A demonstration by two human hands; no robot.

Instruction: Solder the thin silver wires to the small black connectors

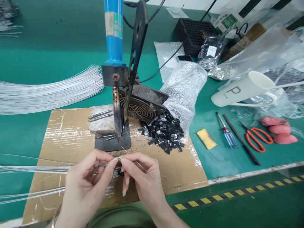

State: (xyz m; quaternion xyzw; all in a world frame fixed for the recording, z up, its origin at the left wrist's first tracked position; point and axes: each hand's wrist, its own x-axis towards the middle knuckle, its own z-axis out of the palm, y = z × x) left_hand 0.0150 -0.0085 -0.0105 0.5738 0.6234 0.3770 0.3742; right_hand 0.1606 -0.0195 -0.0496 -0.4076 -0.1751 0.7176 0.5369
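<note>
Left hand, fingers closed around thin white wires, and right hand, pinched on a fine strand, are held together above cardboard, the wires probably light, springy, best gripped near their tips.

The wires at lower left look smooth and plastic-coated; the thin wire at lower centre has a metallic sheen. Upper centre, the iron's handle is glossy plastic, its tip scorched, dull metal. Glossy tape streaks the matt cardboard. The fan looks rough with grime. Right of centre, the bubble wrap is shiny, bumpy plastic; farther right, the mug is smooth, the pliers' handles slick plastic.
</note>
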